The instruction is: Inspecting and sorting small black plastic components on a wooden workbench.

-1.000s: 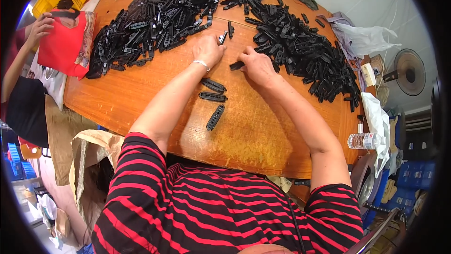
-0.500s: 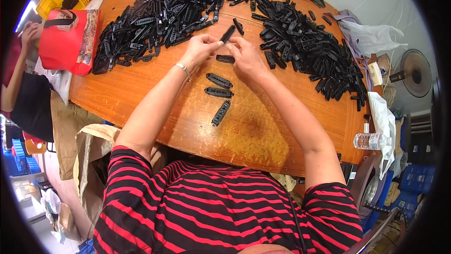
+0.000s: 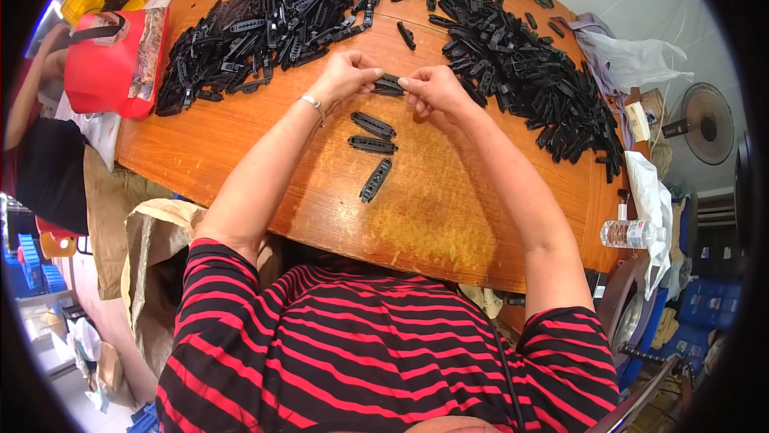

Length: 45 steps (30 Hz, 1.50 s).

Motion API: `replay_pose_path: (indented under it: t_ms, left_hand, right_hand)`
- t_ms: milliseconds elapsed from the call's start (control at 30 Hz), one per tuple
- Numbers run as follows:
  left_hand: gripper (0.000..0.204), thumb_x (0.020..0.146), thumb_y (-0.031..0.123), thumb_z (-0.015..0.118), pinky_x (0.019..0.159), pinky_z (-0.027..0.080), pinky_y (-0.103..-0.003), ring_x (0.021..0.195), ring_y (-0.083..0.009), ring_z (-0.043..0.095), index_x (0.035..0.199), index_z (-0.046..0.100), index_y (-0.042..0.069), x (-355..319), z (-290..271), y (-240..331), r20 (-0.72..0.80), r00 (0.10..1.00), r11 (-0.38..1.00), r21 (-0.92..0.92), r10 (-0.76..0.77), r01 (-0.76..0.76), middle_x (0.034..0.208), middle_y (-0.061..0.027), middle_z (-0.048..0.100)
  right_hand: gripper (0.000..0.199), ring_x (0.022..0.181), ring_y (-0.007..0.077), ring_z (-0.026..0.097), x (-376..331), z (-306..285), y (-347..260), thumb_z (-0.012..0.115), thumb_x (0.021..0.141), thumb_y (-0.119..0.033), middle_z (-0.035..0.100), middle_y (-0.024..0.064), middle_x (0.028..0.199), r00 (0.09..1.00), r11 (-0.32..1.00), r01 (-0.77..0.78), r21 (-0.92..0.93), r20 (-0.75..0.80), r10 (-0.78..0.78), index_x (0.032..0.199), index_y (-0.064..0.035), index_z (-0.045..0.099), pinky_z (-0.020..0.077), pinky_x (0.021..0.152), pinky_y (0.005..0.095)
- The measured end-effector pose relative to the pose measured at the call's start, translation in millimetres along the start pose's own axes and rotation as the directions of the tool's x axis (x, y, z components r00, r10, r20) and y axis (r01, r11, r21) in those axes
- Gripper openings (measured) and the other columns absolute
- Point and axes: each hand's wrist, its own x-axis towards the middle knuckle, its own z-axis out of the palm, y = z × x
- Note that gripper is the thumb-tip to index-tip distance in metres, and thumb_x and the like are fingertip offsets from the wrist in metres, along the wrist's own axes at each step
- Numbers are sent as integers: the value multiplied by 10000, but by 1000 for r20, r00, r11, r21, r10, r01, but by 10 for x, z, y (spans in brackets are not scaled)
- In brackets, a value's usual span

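Between my two hands is a long, narrow black plastic part, lying crosswise just above the table. My left hand pinches its left end between thumb and fingers. On the other end, the closed fingers of my right hand grip it. A similar part seems to lie right beneath it, mostly hidden. Nearer to me are a slanted black part, a level black part and a steeply angled black part. Beyond my hands sits a single black part.
A big heap of black parts covers the table's far left, and another heap its right. A red bag stands at the left edge, near another person's arm. A plastic bottle and a fan are at right.
The held part has turned from steeply tilted to crosswise and come slightly nearer to me. My right hand has shifted from beside the left to the part's opposite end.
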Motion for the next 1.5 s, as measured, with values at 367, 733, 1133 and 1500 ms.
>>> replay_pose_path:
  t_ms: [367,733,1133,1500]
  left_hand:
    - [146,784,95,750,473,445,-243,527,-100,562,771,635,7,119,87,-195,-173,984,989,134,-37,61,657,-46,631]
    - [215,867,176,705,472,452,-231,537,-97,550,854,551,27,184,27,52,-34,969,903,357,-244,240,682,-33,607]
    - [255,774,244,782,580,456,-294,614,-119,559,773,628,40,149,-115,-231,58,998,847,532,-19,-15,687,-45,633]
    - [292,783,173,708,851,495,-414,1004,-315,572,1053,637,86,317,-377,-38,-238,803,437,899,547,-31,1065,-135,559]
  right_hand:
    - [224,464,114,522,206,65,139,685,885,-161,581,67,629,994,995,-99,14,-36,99,866,-2,528,425,407,255]
    - [340,405,158,493,417,-48,45,738,842,-166,550,98,535,983,974,-181,-134,20,185,642,24,537,367,335,311]
    - [318,419,128,506,40,83,302,711,866,-254,577,47,563,998,981,-52,-189,9,55,692,-19,585,394,397,292]
    - [321,814,371,641,-256,-414,568,748,761,-216,644,172,920,837,413,-78,-908,-285,-467,926,-31,544,513,714,445]
